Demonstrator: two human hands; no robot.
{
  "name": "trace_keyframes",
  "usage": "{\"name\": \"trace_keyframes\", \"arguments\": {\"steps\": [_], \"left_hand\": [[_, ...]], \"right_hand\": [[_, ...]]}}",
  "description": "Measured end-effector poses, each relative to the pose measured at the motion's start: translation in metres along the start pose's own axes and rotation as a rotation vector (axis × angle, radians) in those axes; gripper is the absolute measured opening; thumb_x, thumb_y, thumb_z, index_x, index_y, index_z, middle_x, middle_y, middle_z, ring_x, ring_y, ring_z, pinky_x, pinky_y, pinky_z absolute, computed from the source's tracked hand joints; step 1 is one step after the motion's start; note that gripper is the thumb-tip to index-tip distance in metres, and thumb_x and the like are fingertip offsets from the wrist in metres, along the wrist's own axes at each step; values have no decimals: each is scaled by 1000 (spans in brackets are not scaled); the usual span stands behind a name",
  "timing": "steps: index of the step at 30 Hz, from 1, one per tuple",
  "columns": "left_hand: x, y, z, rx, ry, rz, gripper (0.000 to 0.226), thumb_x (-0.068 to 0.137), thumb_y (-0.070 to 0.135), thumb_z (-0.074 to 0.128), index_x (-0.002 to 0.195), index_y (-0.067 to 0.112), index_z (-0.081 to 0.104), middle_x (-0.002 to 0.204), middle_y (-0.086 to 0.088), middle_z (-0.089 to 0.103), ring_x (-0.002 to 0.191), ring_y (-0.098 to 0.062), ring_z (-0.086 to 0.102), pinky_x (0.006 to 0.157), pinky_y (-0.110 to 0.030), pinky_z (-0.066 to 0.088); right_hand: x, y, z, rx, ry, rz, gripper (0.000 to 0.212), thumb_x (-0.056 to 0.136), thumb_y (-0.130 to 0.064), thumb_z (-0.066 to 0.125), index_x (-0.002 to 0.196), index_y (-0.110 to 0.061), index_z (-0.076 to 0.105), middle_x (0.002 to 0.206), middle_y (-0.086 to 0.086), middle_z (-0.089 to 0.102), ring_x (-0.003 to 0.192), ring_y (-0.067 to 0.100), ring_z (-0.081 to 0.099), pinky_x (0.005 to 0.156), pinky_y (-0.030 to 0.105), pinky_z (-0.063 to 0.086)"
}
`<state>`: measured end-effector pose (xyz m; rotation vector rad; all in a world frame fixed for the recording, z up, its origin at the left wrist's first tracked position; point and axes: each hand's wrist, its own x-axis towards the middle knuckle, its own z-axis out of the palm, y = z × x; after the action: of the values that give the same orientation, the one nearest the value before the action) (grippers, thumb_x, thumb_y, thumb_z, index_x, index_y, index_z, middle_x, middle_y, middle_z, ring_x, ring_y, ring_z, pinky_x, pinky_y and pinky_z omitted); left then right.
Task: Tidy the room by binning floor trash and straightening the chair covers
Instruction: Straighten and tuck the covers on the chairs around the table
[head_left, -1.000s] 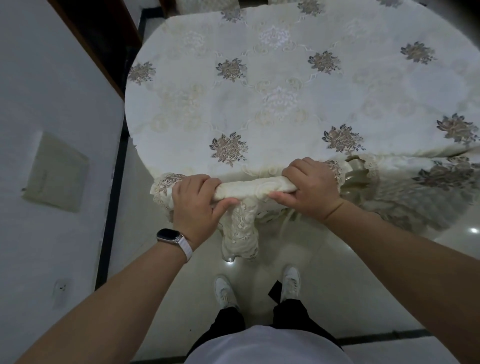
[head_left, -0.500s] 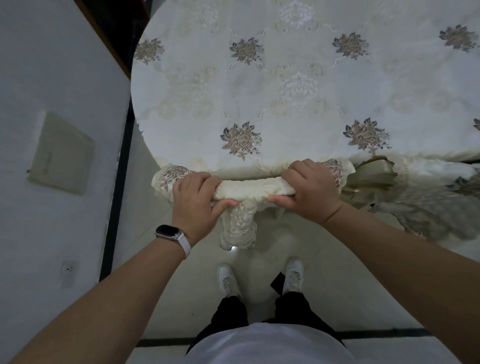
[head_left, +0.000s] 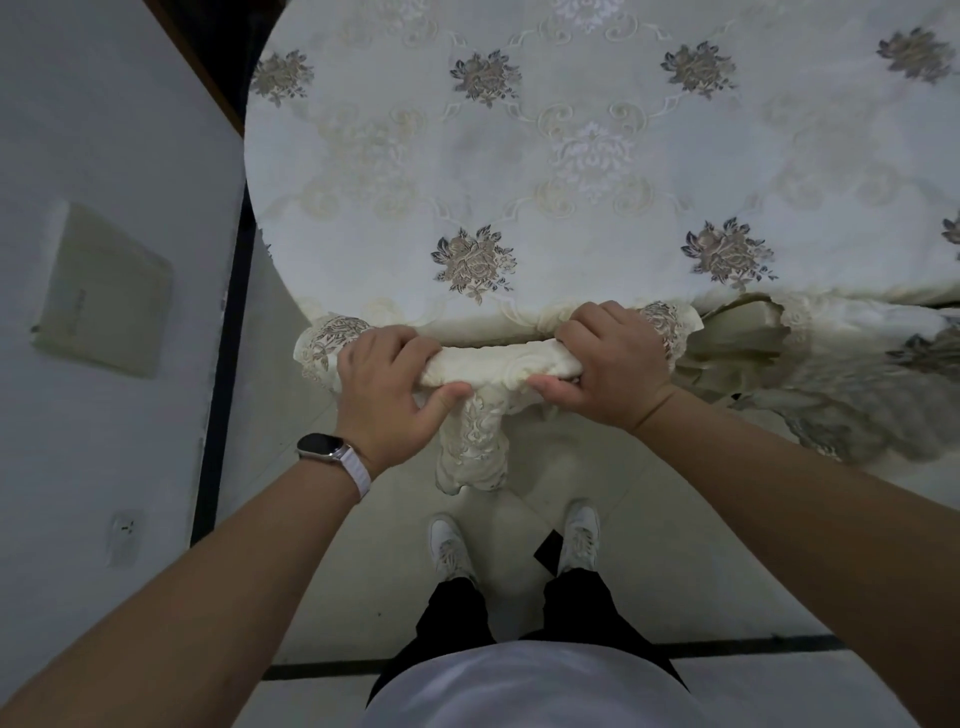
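Booth: Hands on the fabric! Left hand (head_left: 387, 384) and right hand (head_left: 608, 364) are both clamped on the chair cover (head_left: 498, 364), which is bunched up right against the near edge of the table (head_left: 363, 234).

Floor: Full grips, too. Fingers (head_left: 384, 345) curled over the top on each side, thumbs hooked underneath, and a thick roll of cream cloth stretched between the two fists.

Booth: How does that material behave, do you reckon?

Floor: Soft and light, I'd say. It rolls up easily and it droops. Look at the lace flap (head_left: 472, 447) hanging from the roll toward the floor (head_left: 649, 493), on the side away from the table. No stiffness at all. The embroidery and cut-out edging look delicate, so a hard yank could snag or tear them.

Booth: So where do you take hold?

Floor: Right where they have it, on the thick rolled part, hands apart so the pull spreads evenly. Not on the lace. I'd expect a smoothing tug down over the chair back, but that's only my guess.

Booth: Anything else along the table's edge?

Floor: Another cover (head_left: 737, 338), rumpled, just past the right hand. And a dark scrap (head_left: 548, 553) between the shoes (head_left: 449, 545), well clear of the table. It could be trash or floor pattern, I can't tell.
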<state>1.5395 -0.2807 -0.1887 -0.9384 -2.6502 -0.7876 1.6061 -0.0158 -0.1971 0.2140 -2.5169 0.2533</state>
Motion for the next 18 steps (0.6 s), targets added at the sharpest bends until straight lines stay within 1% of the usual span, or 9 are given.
{"name": "trace_keyframes", "arguments": {"steps": [4,7,9,13,16,18], "left_hand": [[2,8,-7,-32,-76,-52,52,84,65,51,102,20,71,102,2,61,102,-24,53,93,-44,32],[4,11,-14,-69,-137,-92,49,82,63,53,103,23,70,104,5,61,106,-22,55,97,-48,33],[8,20,-17,-123,-156,-97,43,83,57,54,102,22,70,105,5,62,106,-20,55,98,-46,34],[19,56,-16,-169,-147,-29,30,86,41,55,100,19,69,106,3,64,105,-21,56,94,-45,40],[29,83,-10,-152,-126,60,25,86,34,58,100,17,69,105,2,65,103,-21,58,90,-45,44],[36,100,-5,-144,-119,107,27,87,34,58,103,16,70,106,0,65,103,-22,58,90,-44,45]], "right_hand": [[0,-2,-3,-2,-62,25,64,86,-72,46,77,-11,64,75,6,56,66,28,51,58,35,37],[0,-2,-10,36,-184,40,66,88,-72,40,86,-12,67,81,5,57,73,27,52,63,35,40],[1,-5,-18,55,-262,48,64,88,-71,40,94,-13,68,88,5,58,78,27,53,67,36,41],[-6,-7,-40,123,-328,111,54,89,-61,45,110,-17,67,102,4,62,93,26,58,78,37,44],[-15,4,-61,109,-305,172,52,88,-57,47,113,-16,67,110,4,64,100,27,59,83,39,46],[-21,17,-77,76,-296,179,52,89,-56,49,114,-14,67,114,6,64,102,28,60,84,40,47]]}}
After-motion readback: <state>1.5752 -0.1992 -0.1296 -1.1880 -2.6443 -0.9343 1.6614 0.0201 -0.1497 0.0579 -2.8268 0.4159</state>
